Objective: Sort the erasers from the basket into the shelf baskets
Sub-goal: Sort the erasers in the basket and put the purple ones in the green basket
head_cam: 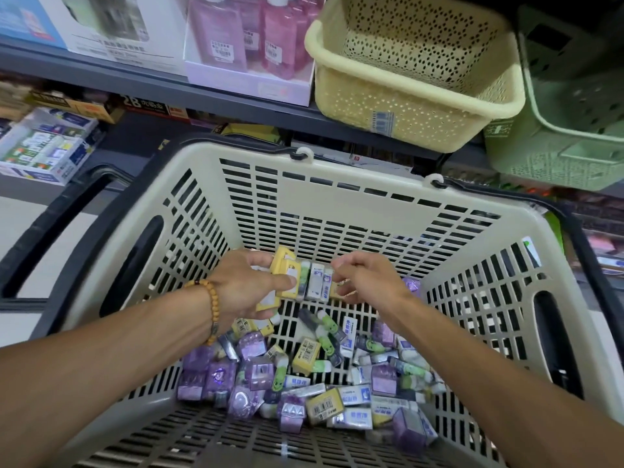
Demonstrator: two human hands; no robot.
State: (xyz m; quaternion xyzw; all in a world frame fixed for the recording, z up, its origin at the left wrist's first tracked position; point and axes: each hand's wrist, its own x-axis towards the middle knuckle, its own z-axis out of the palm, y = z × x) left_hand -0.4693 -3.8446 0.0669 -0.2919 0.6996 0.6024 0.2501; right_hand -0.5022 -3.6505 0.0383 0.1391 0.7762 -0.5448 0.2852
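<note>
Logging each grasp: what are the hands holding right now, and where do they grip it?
Both hands hold one row of erasers: left hand grips the yellow end, right hand pinches the white end.

I see both hands (243,285) inside the shopping basket (337,177), holding a row of erasers (304,282) above the loose pile (304,383) on its floor; two shelf baskets (415,79) sit behind, upper right.
</note>
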